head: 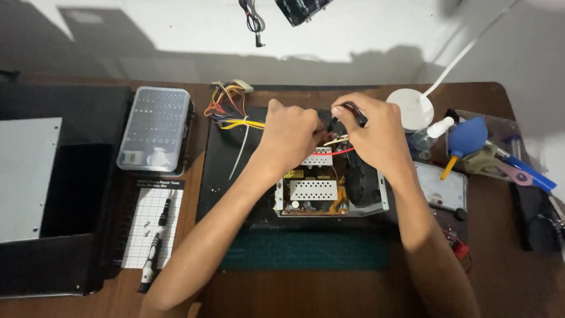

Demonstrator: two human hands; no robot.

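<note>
bare metal casing (384, 200), clear plastic case (154, 126)

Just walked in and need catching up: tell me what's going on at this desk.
A person works with both hands over an opened power supply unit on a dark mat. The right hand grips a dark-handled tool at the wiring; the left hand is closed beside the yellow wire bundle. Two screwdrivers lie unused to the left.

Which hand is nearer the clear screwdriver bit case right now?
Left. The left hand is over the open power supply, to the right of the bit case with the wire bundle between them. The right hand is farther right, holding a dark-handled tool.
</note>
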